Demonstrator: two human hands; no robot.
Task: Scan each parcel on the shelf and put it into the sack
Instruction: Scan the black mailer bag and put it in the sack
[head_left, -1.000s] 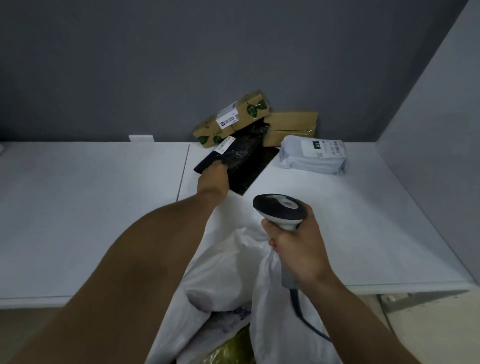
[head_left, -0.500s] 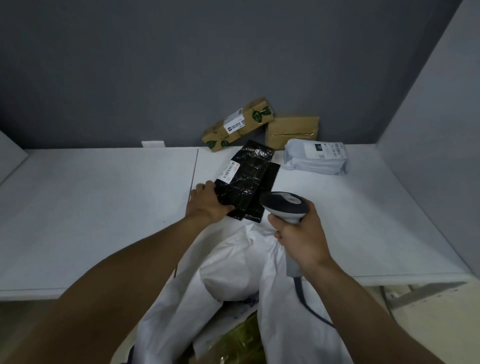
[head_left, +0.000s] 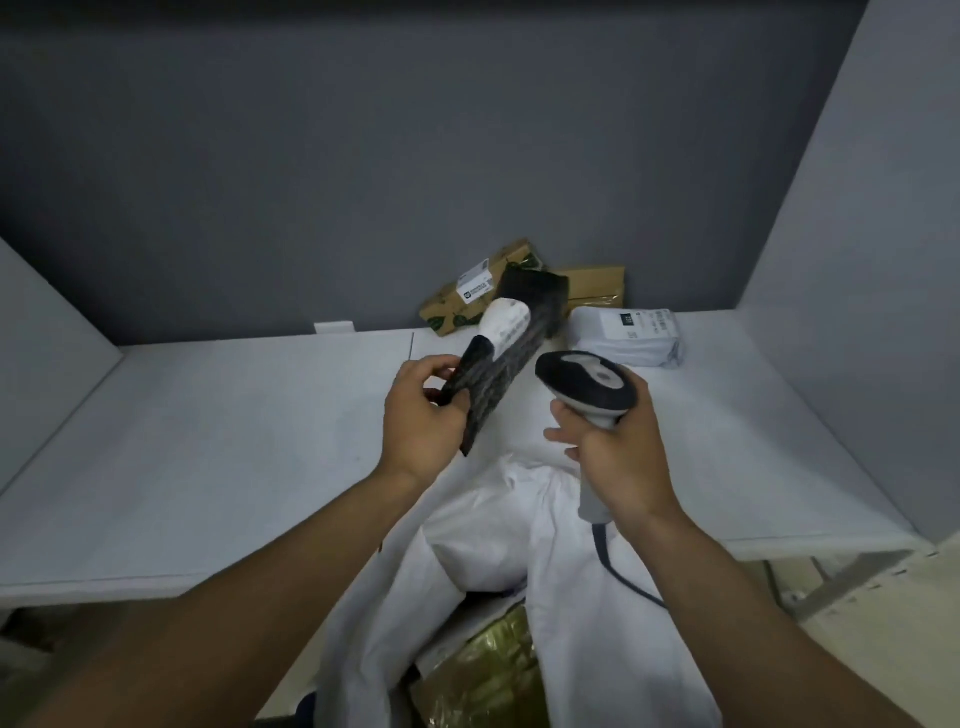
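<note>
Nearest, below the shelf's front edge: slack white fabric sack (head_left: 519, 545), mouth open, crinkled gold foil packet (head_left: 498, 660) inside. Above it, right hand (head_left: 618, 457) wrapped round the handle of a corded grey-and-white barcode scanner (head_left: 587, 387) with a rounded head. Left hand (head_left: 421, 410) pinches the lower corner of a flat, glossy black plastic parcel (head_left: 498, 364), held tilted in the air above the matte white shelf (head_left: 208, 441), white label (head_left: 506, 325) showing. Back by the grey wall: leaf-printed brown cardboard box (head_left: 457, 306), plain brown cardboard box (head_left: 597, 286), soft white poly mailer (head_left: 628, 335) lying flat.

Black parcel (head_left: 498, 371): flat, white-labelled, tilted up in our left hand (head_left: 418, 421)
Scanner (head_left: 587, 387): gripped in our right hand (head_left: 618, 457), just beside it
Sack (head_left: 587, 597): white, open below
Shelf (head_left: 208, 441) back: labelled brown box (head_left: 470, 301), plain brown box (head_left: 597, 288), white bag (head_left: 628, 338)
</note>
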